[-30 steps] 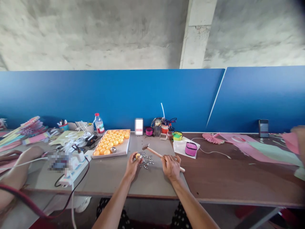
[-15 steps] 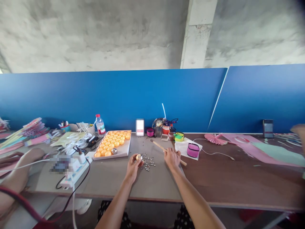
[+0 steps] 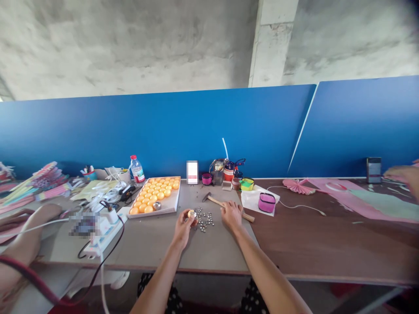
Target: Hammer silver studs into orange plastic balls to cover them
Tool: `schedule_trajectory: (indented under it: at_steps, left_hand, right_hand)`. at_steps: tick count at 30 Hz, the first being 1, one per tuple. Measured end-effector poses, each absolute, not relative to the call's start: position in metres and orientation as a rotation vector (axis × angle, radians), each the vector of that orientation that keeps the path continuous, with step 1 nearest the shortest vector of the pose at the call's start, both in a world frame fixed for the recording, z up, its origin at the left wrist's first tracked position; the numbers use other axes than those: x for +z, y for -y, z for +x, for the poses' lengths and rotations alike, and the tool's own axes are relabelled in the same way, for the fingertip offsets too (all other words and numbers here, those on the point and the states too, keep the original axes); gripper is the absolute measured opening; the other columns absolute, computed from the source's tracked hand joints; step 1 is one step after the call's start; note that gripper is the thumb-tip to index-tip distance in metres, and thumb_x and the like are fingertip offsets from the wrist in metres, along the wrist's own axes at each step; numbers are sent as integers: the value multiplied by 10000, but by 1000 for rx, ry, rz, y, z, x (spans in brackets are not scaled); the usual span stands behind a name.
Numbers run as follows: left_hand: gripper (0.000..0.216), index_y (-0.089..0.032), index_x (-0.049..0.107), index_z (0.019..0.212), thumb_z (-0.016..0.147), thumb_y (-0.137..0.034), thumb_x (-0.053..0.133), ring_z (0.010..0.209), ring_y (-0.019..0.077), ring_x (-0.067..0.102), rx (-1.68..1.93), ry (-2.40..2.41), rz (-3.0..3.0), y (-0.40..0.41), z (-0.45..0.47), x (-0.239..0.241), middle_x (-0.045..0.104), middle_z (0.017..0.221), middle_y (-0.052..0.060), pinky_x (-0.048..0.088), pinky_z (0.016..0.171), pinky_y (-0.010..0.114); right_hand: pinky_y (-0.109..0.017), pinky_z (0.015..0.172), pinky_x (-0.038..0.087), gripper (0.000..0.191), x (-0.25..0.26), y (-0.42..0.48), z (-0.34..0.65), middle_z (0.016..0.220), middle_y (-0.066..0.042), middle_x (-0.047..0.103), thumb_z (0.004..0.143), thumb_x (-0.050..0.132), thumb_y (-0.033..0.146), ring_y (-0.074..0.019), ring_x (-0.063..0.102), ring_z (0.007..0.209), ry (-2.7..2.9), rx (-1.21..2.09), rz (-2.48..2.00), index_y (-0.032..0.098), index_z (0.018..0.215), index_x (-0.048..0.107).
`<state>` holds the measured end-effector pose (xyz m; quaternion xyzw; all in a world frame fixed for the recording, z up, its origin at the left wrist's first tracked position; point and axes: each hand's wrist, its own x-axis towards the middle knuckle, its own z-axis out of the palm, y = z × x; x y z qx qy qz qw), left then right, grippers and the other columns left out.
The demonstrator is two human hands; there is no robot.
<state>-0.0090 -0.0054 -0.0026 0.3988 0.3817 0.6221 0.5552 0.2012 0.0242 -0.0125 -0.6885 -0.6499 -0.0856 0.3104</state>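
My left hand [image 3: 184, 226] is closed around a small orange ball [image 3: 190, 213] partly covered with shiny silver pieces. Right beside it, a scatter of small silver beads or studs [image 3: 205, 220] lies on the grey work surface. My right hand [image 3: 231, 214] is over the wooden handle of a hammer [image 3: 248, 216], its fingers curled on it. The hammer's dark head points to the far left, near the tabletop. Beyond my left hand, a shallow white box [image 3: 170, 206] holds rows of plain orange balls [image 3: 152, 198] and one silver-covered ball [image 3: 157, 206].
At the back stand a bottle [image 3: 137, 170], a pink round case [image 3: 206, 179] and several jars. A purple pouch [image 3: 266, 202] sits on white paper to the right. On the left are a power strip [image 3: 104, 231] with cables and another person's arm [image 3: 36, 237].
The hammer and my right hand have shifted slightly left, and the hammer's head now shows clearly. My left hand keeps the ball in about the same place. Another person's hand at far right moved.
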Motion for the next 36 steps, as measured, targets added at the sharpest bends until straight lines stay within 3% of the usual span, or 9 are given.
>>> schedule_trajectory:
  at_steps: [6,14,19,26,36]
  left_hand:
    - [426,-164,587,928,582,-367,729,687,113,579,1477,-929,970,4,-9,-4,600,866,22,494,658,274]
    - [444,-170,579,953,594,-390,721,649,109,592,1452,-940,981,3,-10,-7,609,883,29,494,639,260]
    - [455,-177,580,970,588,-376,726,679,122,597,1448,-936,987,5,-10,-5,612,922,38,501,657,274]
    - [471,-194,613,1029,585,-298,729,808,160,604,1429,-939,1089,5,-11,-6,622,991,51,476,786,305]
    - [449,-214,597,1054,627,-302,701,878,177,598,1415,-916,1090,6,-12,-8,613,1049,52,472,810,318]
  right_hand:
    - [-239,775,333,345,-14,-32,175,1004,-40,628,790,422,122,-153,541,926,2004,42,-1571,216,1089,568]
    - [-221,685,338,174,-21,-41,163,816,-17,618,767,453,165,-132,550,775,1910,106,-1626,214,731,616]
    - [-221,645,367,167,-22,-33,170,782,-28,607,767,396,184,-132,555,705,1606,247,-1492,194,720,557]
    - [-235,505,370,95,-15,-28,172,469,55,480,732,448,277,-117,472,437,1323,718,-1172,205,688,491]
    - [-242,575,391,242,-3,-17,162,548,32,576,674,582,347,-106,519,527,1182,1257,-846,163,830,582]
